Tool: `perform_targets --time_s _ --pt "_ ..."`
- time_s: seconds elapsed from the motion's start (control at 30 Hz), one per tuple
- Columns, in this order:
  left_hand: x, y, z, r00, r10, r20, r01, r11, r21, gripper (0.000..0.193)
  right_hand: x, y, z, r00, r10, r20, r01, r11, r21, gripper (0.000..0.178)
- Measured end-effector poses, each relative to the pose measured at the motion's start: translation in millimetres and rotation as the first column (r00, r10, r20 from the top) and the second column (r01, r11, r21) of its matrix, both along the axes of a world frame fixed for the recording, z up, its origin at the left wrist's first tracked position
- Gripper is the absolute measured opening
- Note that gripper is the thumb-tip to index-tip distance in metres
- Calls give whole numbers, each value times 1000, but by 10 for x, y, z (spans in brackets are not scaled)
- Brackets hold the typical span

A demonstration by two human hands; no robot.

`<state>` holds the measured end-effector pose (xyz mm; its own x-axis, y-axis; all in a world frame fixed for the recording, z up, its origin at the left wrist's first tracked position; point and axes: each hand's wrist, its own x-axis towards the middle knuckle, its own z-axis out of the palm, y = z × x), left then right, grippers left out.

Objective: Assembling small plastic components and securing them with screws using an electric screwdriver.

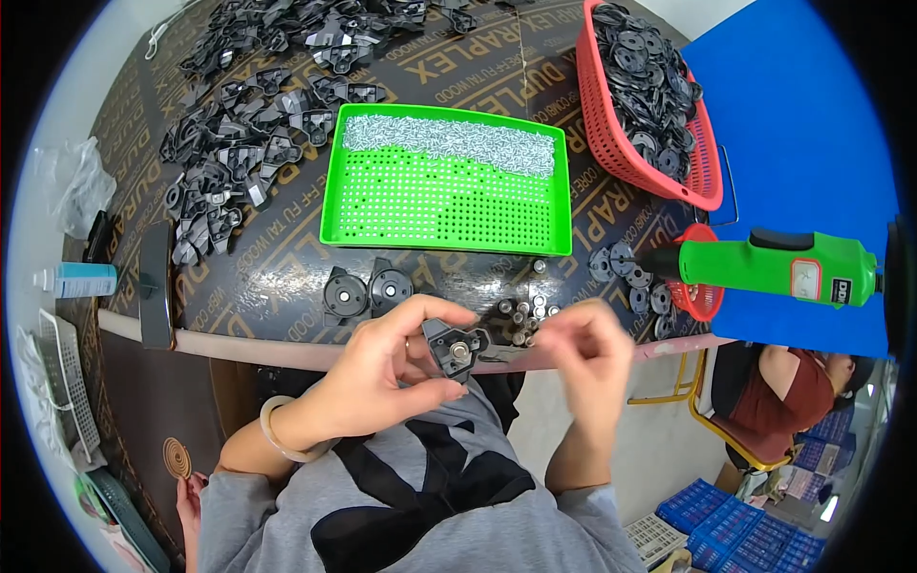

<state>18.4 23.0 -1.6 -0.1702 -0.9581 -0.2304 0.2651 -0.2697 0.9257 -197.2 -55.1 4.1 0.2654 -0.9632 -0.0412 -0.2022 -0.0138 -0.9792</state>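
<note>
Black plastic part (442,336), silver at its centre, gripped in the left hand (368,368) by the near edge of the worktop (253,282). Right hand (587,358) blurred, beside small metal cylinders (521,315); impossible to tell whether gripping anything. Beyond, two black round-faced pieces (345,295), then a green tray (444,243) of silver screws (449,138). To the right, green power screwdriver (793,269) and red basket (598,124) of black discs (640,86).

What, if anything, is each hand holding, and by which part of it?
Left hand: a black plastic part, held by its opposite outer edges. Right hand: motion-blurred, cannot tell.
</note>
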Motion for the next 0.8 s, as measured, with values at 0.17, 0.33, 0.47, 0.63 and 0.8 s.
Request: perform_targets --time_s 0.17,0.33,0.47,0.63,0.8 --pt "-14 7 15 996 48 -77 -46 999 29 57 -512 -526 -137 697 -411 -587 3 821 -571 28" --pt "20 10 14 998 -4 -68 6 1000 20 58 -719 -792 -200 425 -306 -852 -383 792 -476 41" --pt "70 14 65 998 16 -58 -13 998 57 60 -684 -773 -213 480 -309 -821 -313 814 -489 26" --pt "150 38 12 990 25 -140 -22 999 23 70 -582 -376 96 728 -326 -603 34 896 -443 17" --pt "105 0 16 989 24 -148 -23 1000 13 75 -494 -35 -53 997 -23 70 27 998 -49 16"
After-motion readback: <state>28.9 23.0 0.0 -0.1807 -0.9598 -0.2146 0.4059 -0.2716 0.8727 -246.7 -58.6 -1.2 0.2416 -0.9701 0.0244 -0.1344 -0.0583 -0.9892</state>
